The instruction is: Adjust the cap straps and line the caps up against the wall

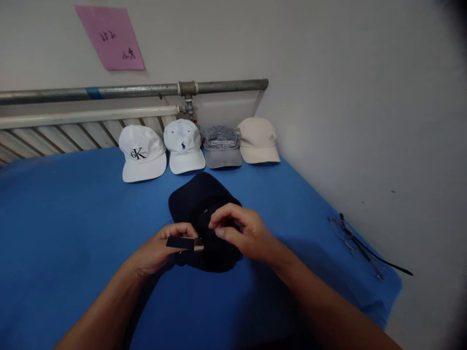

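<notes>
A dark navy cap [199, 194] lies on the blue surface with its brim pointing up and to the left, its inside partly showing. My left hand [164, 245] grips the cap's back strap [180, 243], which has a metal buckle [198, 245] at its end. Over the cap's right side, my right hand [242, 231] has thumb and index finger pinched close together. What lies between those fingertips is too small to make out.
Behind the cap stand a white cap [142, 150], a pale cap [184, 146], a grey cap [222, 146] and a beige cap [258, 140]. Glasses [359, 245] lie by the right wall. A radiator [73, 136] and pipe [146, 91] run along the back.
</notes>
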Action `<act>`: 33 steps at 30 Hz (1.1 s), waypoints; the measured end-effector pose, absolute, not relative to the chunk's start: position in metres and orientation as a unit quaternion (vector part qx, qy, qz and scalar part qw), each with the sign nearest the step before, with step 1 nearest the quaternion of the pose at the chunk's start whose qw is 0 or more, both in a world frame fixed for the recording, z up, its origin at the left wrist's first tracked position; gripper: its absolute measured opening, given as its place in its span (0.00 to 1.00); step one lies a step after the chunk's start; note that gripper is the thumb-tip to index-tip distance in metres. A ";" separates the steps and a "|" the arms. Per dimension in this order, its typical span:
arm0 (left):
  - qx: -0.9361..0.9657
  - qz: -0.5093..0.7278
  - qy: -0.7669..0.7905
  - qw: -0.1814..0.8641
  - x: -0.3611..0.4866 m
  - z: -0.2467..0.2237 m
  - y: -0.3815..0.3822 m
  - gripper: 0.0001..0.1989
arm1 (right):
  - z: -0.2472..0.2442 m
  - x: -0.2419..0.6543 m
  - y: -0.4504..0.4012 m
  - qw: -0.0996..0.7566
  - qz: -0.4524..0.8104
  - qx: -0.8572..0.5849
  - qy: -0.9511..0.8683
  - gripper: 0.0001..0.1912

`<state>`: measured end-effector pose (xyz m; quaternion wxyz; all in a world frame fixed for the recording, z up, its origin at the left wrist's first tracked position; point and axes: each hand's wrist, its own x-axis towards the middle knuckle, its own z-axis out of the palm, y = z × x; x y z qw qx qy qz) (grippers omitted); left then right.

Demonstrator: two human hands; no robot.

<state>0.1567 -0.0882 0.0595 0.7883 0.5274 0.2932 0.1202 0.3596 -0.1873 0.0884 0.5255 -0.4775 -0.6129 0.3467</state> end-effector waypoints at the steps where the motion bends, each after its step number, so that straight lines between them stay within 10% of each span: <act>1: 0.526 0.124 0.292 0.789 0.157 0.060 -0.088 0.14 | 0.088 0.363 -0.187 0.540 0.326 -0.476 -0.612 0.07; 16: 0.569 0.092 0.218 0.788 0.143 0.062 -0.078 0.25 | 0.087 0.380 -0.186 0.281 0.119 -0.484 -0.820 0.16; 24: 0.576 0.063 0.126 0.805 0.134 0.058 -0.069 0.28 | 0.089 0.383 -0.187 0.365 0.142 -0.449 -0.803 0.14; 33: 0.602 0.069 0.213 0.767 0.139 0.066 -0.075 0.10 | 0.094 0.387 -0.188 0.363 0.227 -0.463 -0.776 0.13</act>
